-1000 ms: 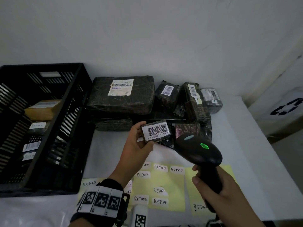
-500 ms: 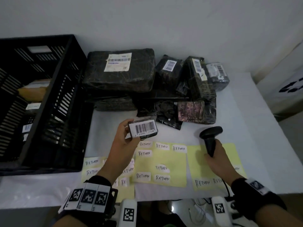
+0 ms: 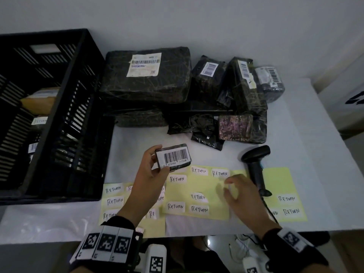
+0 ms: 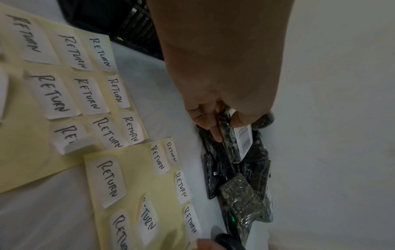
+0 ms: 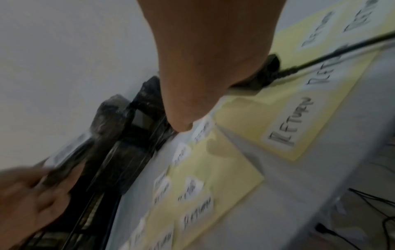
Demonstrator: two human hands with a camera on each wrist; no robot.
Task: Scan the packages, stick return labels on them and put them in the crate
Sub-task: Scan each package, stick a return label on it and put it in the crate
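My left hand [image 3: 152, 172] grips a small black package [image 3: 174, 157] with its white barcode label facing up, held above the table near the yellow label sheets [image 3: 199, 194]. The same small package [image 4: 233, 140] shows edge-on between thumb and fingers in the left wrist view. The black barcode scanner [image 3: 256, 164] lies on the table, free of any hand. My right hand [image 3: 234, 191], blurred, hovers with loose fingers over the yellow sheet just left of the scanner and holds nothing. White RETURN labels [image 3: 199, 209] are stuck across the sheets.
A black slatted crate [image 3: 65, 119] stands at the left with several packages inside. A pile of black wrapped packages [image 3: 149, 75] lies at the back of the white table [image 3: 315, 154]. The scanner's cable [image 5: 342, 49] runs off the near edge.
My right hand lowered the scanner onto the table, let go of it, and moved left over the label sheet. My left hand brought the small package down toward the labels.
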